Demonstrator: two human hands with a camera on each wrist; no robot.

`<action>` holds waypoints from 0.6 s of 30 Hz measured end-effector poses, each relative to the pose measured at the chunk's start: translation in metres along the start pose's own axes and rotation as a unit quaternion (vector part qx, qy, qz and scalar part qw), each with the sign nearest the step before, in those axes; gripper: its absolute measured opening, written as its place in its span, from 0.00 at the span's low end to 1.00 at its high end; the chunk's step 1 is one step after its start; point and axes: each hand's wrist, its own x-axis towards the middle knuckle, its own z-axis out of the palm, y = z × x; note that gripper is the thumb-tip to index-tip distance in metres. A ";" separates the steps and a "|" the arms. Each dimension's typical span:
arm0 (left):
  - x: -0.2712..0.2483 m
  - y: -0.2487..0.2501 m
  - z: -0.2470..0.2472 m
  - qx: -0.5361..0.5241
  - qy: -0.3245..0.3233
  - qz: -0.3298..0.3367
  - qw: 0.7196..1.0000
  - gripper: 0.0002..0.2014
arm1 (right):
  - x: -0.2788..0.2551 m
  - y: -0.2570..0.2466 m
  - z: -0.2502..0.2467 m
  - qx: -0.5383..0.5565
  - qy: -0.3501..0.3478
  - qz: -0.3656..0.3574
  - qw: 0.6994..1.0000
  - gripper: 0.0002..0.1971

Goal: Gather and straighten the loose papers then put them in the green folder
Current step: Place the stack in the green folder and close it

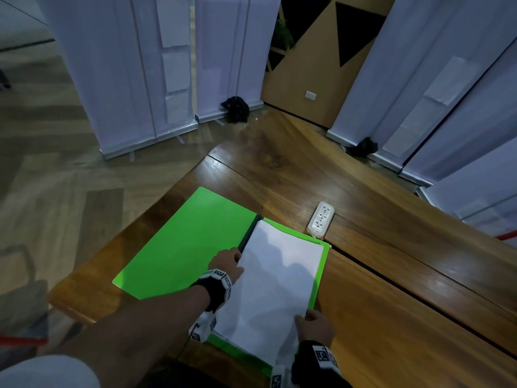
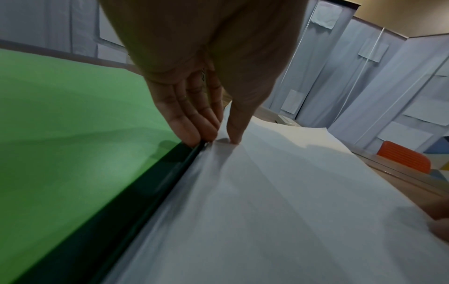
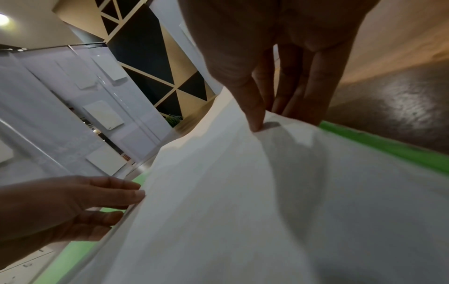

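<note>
The green folder (image 1: pixel 181 247) lies open on the wooden table (image 1: pixel 405 303). A stack of white papers (image 1: pixel 277 278) lies on its right half, along the dark green spine (image 2: pixel 121 201). My left hand (image 1: pixel 235 257) pinches the stack's left edge at the spine, thumb on top and fingers beside it (image 2: pixel 218 137). At the stack's right edge near the front corner, my right hand (image 1: pixel 307 315) holds the papers with the thumb pressed on top and the fingers under the edge (image 3: pixel 272 123). The sheets bow up slightly between the hands. Green folder (image 3: pixel 388 146) shows past the right edge.
A white power strip (image 1: pixel 321 219) lies on the table just beyond the folder's far right corner. White panels (image 1: pixel 117 79) stand around the table, with black cloth bundles (image 1: pixel 236 109) at their feet. The table's left edge runs close to the folder's open cover.
</note>
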 end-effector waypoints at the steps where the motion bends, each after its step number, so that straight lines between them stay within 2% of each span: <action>1: 0.000 -0.001 0.000 -0.003 0.000 0.002 1.000 0.15 | -0.001 -0.001 0.000 -0.002 -0.002 0.003 1.000 0.15; 6: 0.002 -0.002 0.000 -0.028 0.003 -0.001 1.000 0.15 | 0.001 0.001 -0.001 0.008 -0.006 0.004 1.000 0.15; 12: 0.008 -0.009 -0.009 -0.071 0.021 -0.025 0.997 0.15 | -0.003 -0.008 -0.006 0.056 0.015 0.014 0.998 0.24; 15: 0.017 -0.034 -0.032 -0.008 0.063 -0.039 0.997 0.18 | -0.001 -0.008 -0.006 0.053 0.007 0.013 0.999 0.25; 18: 0.026 -0.079 -0.069 0.092 0.091 -0.116 0.985 0.27 | 0.003 -0.009 -0.005 0.034 0.002 0.018 0.999 0.26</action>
